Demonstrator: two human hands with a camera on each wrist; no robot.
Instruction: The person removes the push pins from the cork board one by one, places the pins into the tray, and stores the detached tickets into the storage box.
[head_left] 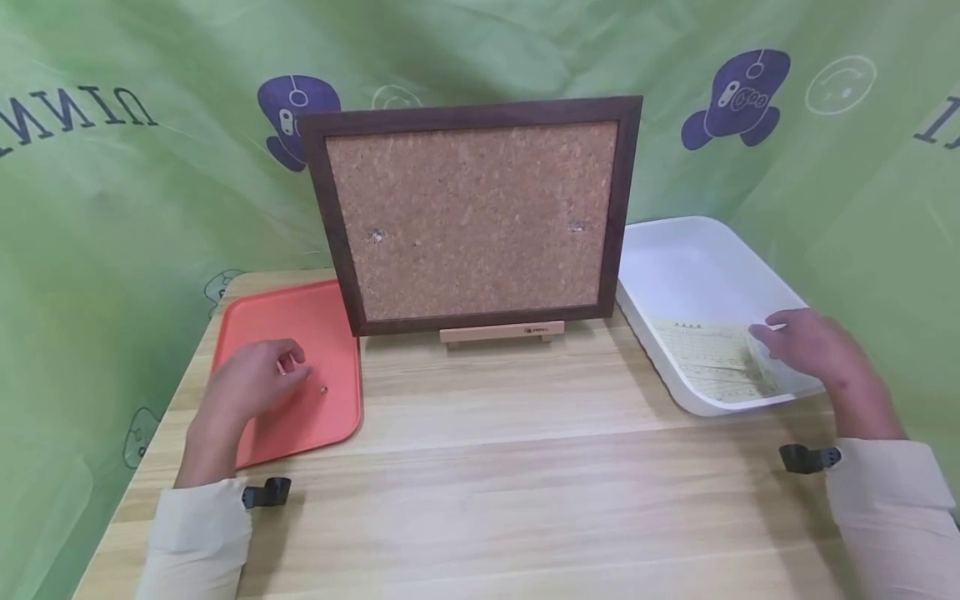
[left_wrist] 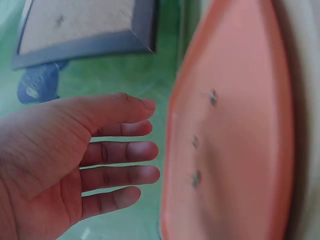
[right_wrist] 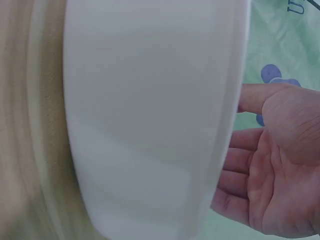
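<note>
My left hand (head_left: 258, 379) hovers over the red tray (head_left: 281, 321) with fingers relaxed and apart, holding nothing. Several small metallic pieces lie on that tray, among them a pin-like bit (left_wrist: 213, 97) in the left wrist view; they are blurred there. On the right, my right hand (head_left: 806, 346) reaches over the near side of the white tray (head_left: 693, 250). Its thumb and fingers pinch the raised edge of a pale sheet of paper (head_left: 767, 367). Other lined, yellowish papers (head_left: 701, 354) lie under it. In the right wrist view the tray wall hides those fingertips.
A dark-framed cork board (head_left: 480, 217) leans on a small wooden stand (head_left: 501, 332) at the table's back centre, between the trays. Two worn patches show on the cork. A green printed cloth (head_left: 480, 50) hangs behind the wooden table (head_left: 495, 483).
</note>
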